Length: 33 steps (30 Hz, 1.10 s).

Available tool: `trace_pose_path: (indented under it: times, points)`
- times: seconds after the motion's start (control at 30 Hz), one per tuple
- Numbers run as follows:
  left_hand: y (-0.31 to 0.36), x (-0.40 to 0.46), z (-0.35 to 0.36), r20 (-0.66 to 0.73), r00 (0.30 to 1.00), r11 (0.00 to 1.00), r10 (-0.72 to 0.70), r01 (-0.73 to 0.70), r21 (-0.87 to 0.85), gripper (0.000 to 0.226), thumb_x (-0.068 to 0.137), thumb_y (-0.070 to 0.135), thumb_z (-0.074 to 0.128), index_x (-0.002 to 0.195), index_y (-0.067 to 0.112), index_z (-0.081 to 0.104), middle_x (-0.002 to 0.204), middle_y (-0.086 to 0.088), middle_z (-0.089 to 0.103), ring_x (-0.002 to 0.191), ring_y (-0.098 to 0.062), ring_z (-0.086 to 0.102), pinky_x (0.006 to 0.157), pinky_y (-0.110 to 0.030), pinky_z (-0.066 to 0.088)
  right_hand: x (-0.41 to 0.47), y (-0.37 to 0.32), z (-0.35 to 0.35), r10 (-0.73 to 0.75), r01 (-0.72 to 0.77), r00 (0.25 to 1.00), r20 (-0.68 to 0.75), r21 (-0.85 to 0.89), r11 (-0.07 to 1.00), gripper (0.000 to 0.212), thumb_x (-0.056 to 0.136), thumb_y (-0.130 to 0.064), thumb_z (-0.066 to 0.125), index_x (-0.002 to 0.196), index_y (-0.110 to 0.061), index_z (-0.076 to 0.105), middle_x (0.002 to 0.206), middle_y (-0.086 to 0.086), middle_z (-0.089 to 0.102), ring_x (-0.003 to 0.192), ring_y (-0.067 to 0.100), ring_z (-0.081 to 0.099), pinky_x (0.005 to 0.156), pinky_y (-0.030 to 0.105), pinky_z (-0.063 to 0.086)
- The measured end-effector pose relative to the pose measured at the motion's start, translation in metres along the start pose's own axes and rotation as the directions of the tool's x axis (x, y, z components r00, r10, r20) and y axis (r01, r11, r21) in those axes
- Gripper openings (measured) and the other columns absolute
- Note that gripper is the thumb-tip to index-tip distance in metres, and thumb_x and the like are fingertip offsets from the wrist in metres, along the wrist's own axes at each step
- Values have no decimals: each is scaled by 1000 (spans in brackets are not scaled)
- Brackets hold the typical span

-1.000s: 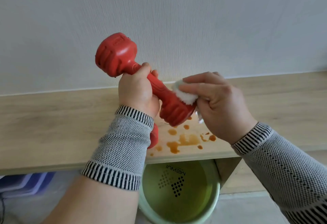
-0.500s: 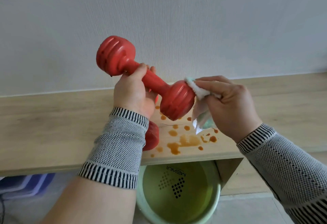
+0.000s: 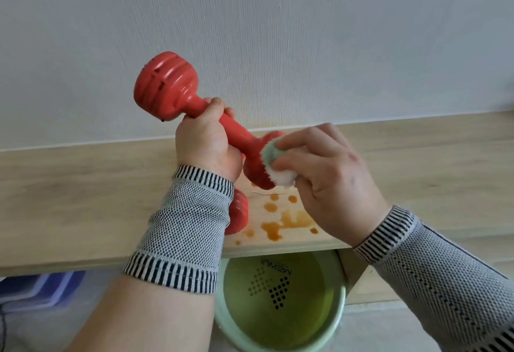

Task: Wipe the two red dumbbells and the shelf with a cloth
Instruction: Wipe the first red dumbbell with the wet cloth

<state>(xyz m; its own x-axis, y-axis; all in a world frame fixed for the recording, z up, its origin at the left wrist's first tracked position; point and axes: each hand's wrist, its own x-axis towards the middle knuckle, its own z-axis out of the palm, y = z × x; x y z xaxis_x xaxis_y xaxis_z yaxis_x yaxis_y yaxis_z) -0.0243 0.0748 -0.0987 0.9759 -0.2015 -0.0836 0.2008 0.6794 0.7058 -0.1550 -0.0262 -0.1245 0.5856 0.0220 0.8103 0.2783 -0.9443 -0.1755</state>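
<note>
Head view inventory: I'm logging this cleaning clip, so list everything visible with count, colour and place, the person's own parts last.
held dumbbell: 1, red, raised above the shelf, tilted
second dumbbell: 1, red, on the shelf, mostly hidden behind the left wrist
cloth: 1, white and pale green, pressed on the held dumbbell's lower end
shelf: 1, light wood, against the wall
spill: several orange-brown drops and a puddle, near the shelf's front edge
basin: 1, pale green, below the shelf
wall: 1, white, behind the shelf
left hand: 1, gripping the dumbbell's handle
right hand: 1, holding the cloth
</note>
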Motion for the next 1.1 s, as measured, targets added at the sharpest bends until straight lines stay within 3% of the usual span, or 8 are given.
trace_pose_path:
  times: [0.2, 0.4, 0.5, 0.67, 0.83, 0.9, 1.03, 1.1]
  points:
    - [-3, -9, 3, 50, 999, 997, 8, -12, 82, 17, 92, 3, 57, 80, 16, 55, 74, 1, 55, 61, -10, 57, 73, -38, 42, 3, 23, -6, 178, -179, 984, -15, -17, 984, 23, 81, 0, 53, 86, -9, 73, 95, 4, 66, 86, 26, 58, 67, 23, 46]
    - [2, -9, 4, -59, 998, 999, 12, -9, 46, 15, 93, 2, 58, 84, 13, 55, 76, 1, 55, 58, -8, 57, 65, -25, 50, -5, 1, 2, 19, -18, 1000, -7, 19, 1000, 27, 83, -4, 47, 82, -8, 74, 95, 8, 66, 86, 26, 55, 73, 25, 46]
    - [4, -8, 4, -45, 999, 1000, -17, 18, 18, 13, 92, 3, 59, 84, 13, 55, 73, 1, 55, 55, -8, 57, 69, -29, 49, -3, 11, -1, 72, -71, 997, -14, 71, 995, 29, 81, -4, 47, 88, -10, 75, 99, 5, 66, 88, 22, 56, 75, 21, 46]
    - [1, -16, 8, -8, 1000, 995, -29, 29, 99, 18, 92, 5, 59, 78, 15, 56, 62, 5, 58, 57, -8, 58, 68, -32, 46, -2, 28, -3, 256, -252, 966, -33, 98, 963, 28, 80, 6, 53, 89, -10, 73, 98, 2, 66, 90, 22, 61, 70, 37, 54]
    - [3, -8, 1, -86, 996, 998, -23, 28, 55, 10, 92, 5, 61, 85, 12, 58, 72, 2, 59, 57, -7, 59, 62, -25, 51, -4, 5, 2, 76, -75, 997, -6, 67, 995, 28, 79, -1, 48, 86, -9, 74, 97, 5, 65, 88, 24, 57, 74, 20, 46]
    - [5, -8, 1, -78, 996, 999, -39, 42, 34, 10, 92, 5, 61, 85, 12, 58, 71, 2, 59, 56, -7, 59, 60, -24, 51, -3, 9, 2, 72, -71, 997, -13, 69, 995, 28, 79, 2, 50, 88, -10, 75, 98, 6, 66, 87, 24, 57, 76, 17, 45]
    - [5, -16, 6, -35, 998, 996, -56, 58, 71, 17, 92, 6, 60, 77, 14, 58, 57, 5, 59, 56, -8, 58, 62, -26, 49, -2, 29, 0, 251, -248, 968, -21, 98, 964, 31, 78, 5, 52, 95, -9, 74, 99, 5, 66, 89, 25, 62, 71, 40, 55]
    - [5, -19, 9, -10, 997, 996, -72, 72, 54, 18, 92, 5, 60, 77, 14, 58, 61, 4, 58, 57, -9, 58, 68, -30, 48, -2, 29, 0, 274, -270, 962, -18, 104, 957, 32, 79, 1, 48, 96, -9, 73, 99, 4, 66, 90, 25, 62, 71, 43, 55]
